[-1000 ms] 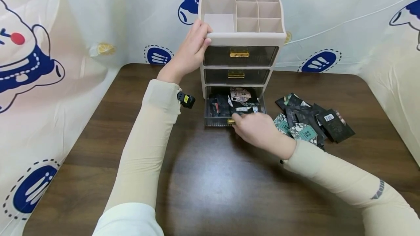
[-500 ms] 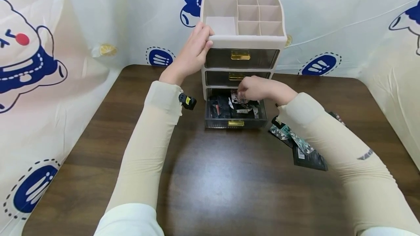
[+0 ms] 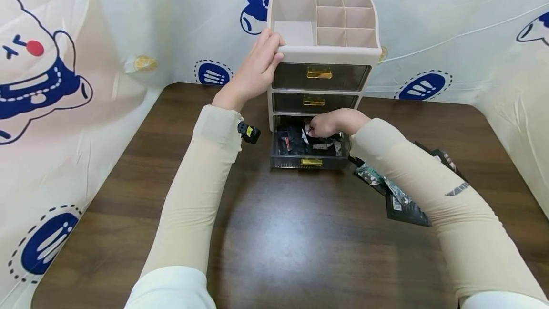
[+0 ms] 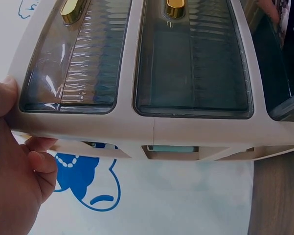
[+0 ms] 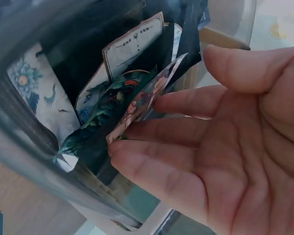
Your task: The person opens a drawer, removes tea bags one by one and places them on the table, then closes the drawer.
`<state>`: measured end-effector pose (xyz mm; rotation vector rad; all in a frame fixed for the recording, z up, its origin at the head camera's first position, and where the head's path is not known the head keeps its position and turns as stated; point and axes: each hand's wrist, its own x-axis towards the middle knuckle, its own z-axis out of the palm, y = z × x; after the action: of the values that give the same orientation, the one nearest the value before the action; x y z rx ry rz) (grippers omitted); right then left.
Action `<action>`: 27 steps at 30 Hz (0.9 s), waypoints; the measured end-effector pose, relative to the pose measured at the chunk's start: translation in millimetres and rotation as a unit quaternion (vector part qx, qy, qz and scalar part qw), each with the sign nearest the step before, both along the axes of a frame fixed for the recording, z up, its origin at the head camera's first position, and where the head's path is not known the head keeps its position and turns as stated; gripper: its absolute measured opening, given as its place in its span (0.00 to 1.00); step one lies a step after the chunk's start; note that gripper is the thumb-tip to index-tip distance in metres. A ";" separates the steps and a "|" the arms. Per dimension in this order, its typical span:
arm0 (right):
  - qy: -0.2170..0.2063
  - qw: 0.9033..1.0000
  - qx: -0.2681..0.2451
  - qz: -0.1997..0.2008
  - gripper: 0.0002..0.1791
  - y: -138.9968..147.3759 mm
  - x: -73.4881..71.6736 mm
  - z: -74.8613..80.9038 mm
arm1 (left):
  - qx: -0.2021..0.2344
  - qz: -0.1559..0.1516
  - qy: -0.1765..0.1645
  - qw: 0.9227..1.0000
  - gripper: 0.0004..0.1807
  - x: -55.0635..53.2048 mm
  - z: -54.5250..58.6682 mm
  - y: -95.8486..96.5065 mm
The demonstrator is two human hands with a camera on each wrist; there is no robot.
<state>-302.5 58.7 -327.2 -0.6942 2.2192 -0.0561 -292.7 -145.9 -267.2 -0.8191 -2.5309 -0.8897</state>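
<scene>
A white desktop drawer organizer stands at the back of the table, its bottom drawer pulled out. My left hand grips the organizer's upper left front edge; in the left wrist view the thumb lies on the front and the fingers bend round the side. Inside the bottom drawer, dark printed packets lean against one another. My right hand reaches down among them. In the right wrist view its fingers are extended against the face of a floral-printed packet, with the thumb standing apart from it.
More dark packets lie on the brown table right of the organizer, partly hidden under my right sleeve. The two upper drawers are closed. A patterned white curtain hangs behind.
My right hand has left the bottom drawer's gold handle and moved up and back into the drawer among the packets. The packets on the table have shifted and spread forward. My left hand stays put.
</scene>
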 end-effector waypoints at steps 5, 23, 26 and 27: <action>0.017 0.997 -0.012 0.071 0.13 0.4 5.1 4.1 | 0.002 -0.004 -0.005 1.000 0.15 0.5 1.0 1.2; 0.122 0.990 0.034 0.058 0.20 1.9 17.7 -3.4 | 0.014 -0.008 -0.005 1.000 0.15 0.4 -0.9 1.5; 0.135 0.988 0.036 0.060 0.21 1.2 20.7 -1.5 | 0.012 -0.003 -0.003 1.000 0.15 0.4 -0.3 0.4; 0.136 0.988 0.034 0.057 0.21 1.4 21.5 -0.9 | 0.013 -0.003 -0.003 1.000 0.15 0.3 -0.3 0.3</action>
<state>-281.0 60.1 -328.0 -0.8310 2.4217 0.1816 -292.4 -145.7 -267.6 -0.8175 -2.5173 -0.9268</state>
